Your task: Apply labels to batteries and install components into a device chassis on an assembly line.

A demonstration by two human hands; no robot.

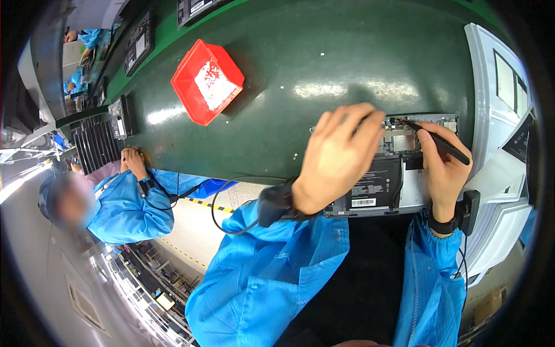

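An opened laptop base (416, 196) lies at the table's near edge, showing its circuit board (403, 142) and a black battery (378, 182) with a white label. My right hand (445, 168) grips dark tweezers (440, 143) between thumb and fingers. Their tips reach a small part at the far edge of the board, beside a bit of orange. My left hand (341, 156) hovers over the left side of the laptop, fingers loosely bent and apart, slightly blurred. No item shows in it, though it hides part of the board.
A red bin (208, 81) with small white pieces stands on the green table (277, 52). White trays (491, 75) are stacked at right. A co-worker (127, 202) in blue sits at left, near more laptop parts (120, 118). Cables run from my wristbands.
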